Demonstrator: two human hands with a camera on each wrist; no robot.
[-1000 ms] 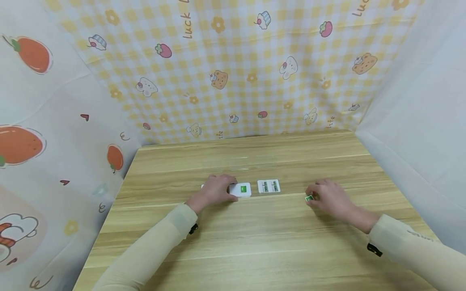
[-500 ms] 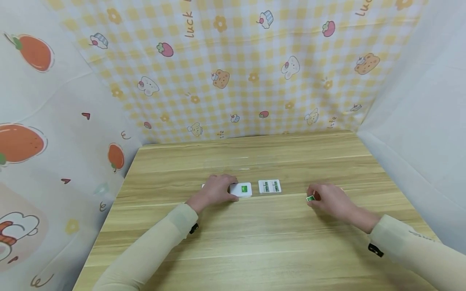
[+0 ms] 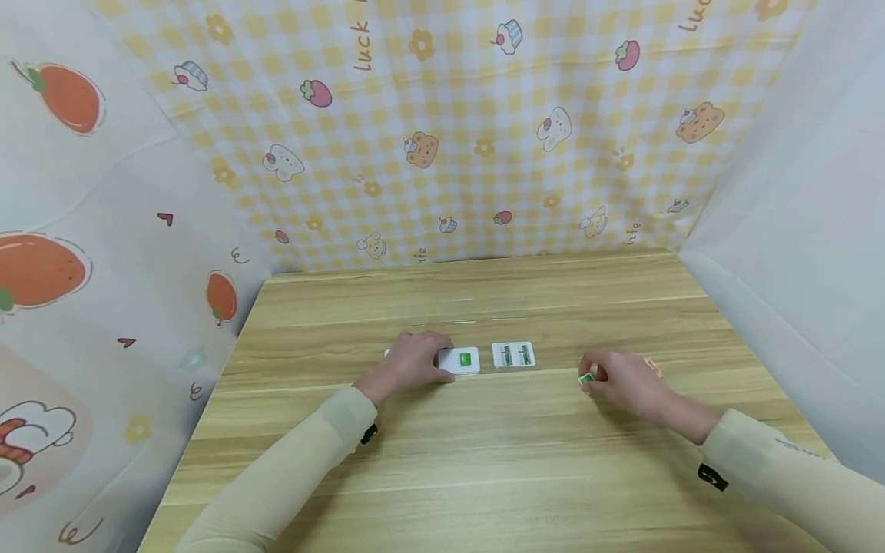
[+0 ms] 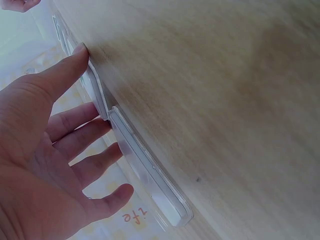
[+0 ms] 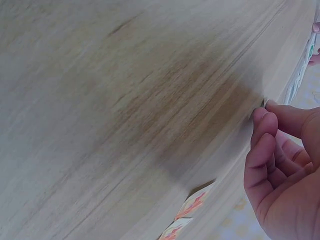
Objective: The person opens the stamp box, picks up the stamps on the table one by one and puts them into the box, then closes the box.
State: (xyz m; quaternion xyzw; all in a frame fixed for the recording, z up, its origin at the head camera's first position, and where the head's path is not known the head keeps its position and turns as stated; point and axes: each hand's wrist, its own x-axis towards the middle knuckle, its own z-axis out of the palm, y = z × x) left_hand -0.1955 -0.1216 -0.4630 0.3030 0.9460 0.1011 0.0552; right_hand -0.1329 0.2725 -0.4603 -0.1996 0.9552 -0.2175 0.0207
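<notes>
My left hand (image 3: 412, 359) grips a white card-like block (image 3: 459, 361) with a green square picture, thumb at its near edge and fingers at the far side. A second white block (image 4: 150, 172) in a clear case lies under the palm, mostly hidden in the head view. To the right is a white card (image 3: 514, 355) with two small green-and-grey pictures. My right hand (image 3: 625, 376) pinches a small square picture piece (image 3: 586, 379), green with a white border, between thumb and index finger, close over the table.
Small pieces with orange pictures (image 5: 194, 204) lie on the wooden table (image 3: 484, 461) beyond my right hand. Faint clear plastic outlines (image 3: 456, 311) show behind the cards. A checked, patterned cloth (image 3: 442, 153) hangs at the back edge, with white cloth on both sides.
My right hand, with the green piece, shifts slightly and the piece tilts a little; orange pictures come into sight behind it. My left hand keeps its place on the white block.
</notes>
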